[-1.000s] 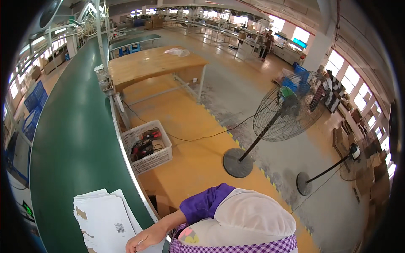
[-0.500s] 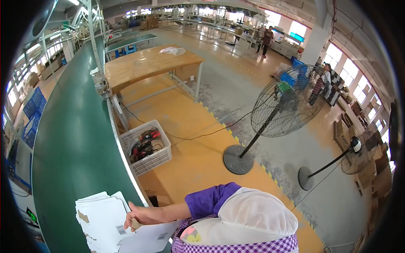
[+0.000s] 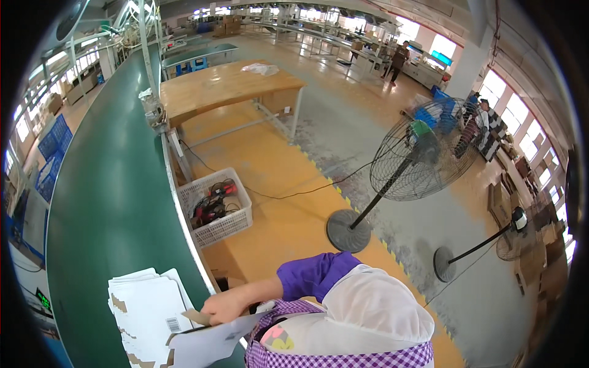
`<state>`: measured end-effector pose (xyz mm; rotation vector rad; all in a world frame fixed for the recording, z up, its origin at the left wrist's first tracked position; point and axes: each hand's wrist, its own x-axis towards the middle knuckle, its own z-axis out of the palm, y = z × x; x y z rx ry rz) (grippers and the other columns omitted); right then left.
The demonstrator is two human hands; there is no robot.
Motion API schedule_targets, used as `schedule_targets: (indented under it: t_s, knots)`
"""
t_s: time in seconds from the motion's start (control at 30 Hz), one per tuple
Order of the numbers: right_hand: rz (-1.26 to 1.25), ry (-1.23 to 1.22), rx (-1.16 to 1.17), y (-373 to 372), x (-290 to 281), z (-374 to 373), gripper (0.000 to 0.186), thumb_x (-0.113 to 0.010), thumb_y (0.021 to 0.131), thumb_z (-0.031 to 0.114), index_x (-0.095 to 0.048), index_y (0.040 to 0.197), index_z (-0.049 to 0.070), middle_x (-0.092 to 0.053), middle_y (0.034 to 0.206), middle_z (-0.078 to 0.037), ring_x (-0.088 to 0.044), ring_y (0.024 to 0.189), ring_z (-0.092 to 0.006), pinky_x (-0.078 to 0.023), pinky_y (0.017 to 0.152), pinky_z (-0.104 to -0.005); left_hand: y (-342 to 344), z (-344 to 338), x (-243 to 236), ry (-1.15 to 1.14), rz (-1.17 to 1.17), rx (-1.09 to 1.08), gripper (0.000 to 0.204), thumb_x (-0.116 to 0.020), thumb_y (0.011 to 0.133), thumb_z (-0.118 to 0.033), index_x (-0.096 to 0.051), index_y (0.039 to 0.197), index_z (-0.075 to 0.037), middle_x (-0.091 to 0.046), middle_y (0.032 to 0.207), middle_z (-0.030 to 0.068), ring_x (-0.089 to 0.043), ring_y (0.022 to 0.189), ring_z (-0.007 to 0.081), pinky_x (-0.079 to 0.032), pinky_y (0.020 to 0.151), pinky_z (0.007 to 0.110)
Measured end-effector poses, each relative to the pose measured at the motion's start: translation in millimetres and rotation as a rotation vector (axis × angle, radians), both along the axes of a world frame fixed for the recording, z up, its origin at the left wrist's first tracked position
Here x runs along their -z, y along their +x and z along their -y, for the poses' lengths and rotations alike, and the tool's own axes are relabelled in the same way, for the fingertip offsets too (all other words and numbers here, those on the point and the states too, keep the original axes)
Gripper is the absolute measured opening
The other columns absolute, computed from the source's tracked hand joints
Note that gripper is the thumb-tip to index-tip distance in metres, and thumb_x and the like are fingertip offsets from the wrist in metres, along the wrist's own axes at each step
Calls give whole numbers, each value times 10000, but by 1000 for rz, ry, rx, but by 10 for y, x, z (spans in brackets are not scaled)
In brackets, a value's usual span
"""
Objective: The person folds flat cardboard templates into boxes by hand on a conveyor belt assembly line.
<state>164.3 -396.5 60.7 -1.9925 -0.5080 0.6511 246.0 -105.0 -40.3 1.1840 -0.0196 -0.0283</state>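
Though thin, smooth white card (image 3: 205,345)

White card (image 3: 207,345) — in hand (image 3: 226,306) (purple-sleeved)

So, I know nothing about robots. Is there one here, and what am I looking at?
No robot shows here: the work is done with bare hands. The picture comes from a camera worn on a person's head, the left one of a pair, looking down. Its very wide lens bends straight edges.

One bare hand reaches in from a purple sleeve; no second hand is visible. It grips a white sheet near a brown piece at its edge. To the left, a stack of white sheets with brown patches lies on a long green work surface.

Around that stand a white crate with black and red corded things inside, a wooden table and a large standing fan.
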Motion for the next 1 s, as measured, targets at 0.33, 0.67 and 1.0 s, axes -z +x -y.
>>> schedule_targets:
  t_s: [0.33,0.67,1.0]
  knots:
    - [422,142,128,610,524,-179,243,-488,805,194,-610,917,16,-605,824,-178,-594,799,-351,-480,705,-425,-1143,-556,-217,-5,-25,-238,701,-537,871,-302,-214,1430,-28,-458,1305,212,-548,1079,304,-469,907,404]
    - [-302,699,197,819,576,-845,411,-360,886,66,-475,1279,29,-541,1241,-90,-506,1111,-175,-386,957,-286,-2133,-697,-515,116,-55,-639,638,-487,877,-346,-358,1331,83,-578,1153,170,-553,1067,246,-425,921,333]
    - [-50,467,4,522,318,-1349,419,-507,887,123,-427,1284,15,-540,1221,-122,-494,1119,-193,-371,950,-308,-2914,-784,-270,136,-171,-937,644,-510,855,-426,-434,1268,62,-607,1032,111,-571,940,185,-448,814,283]
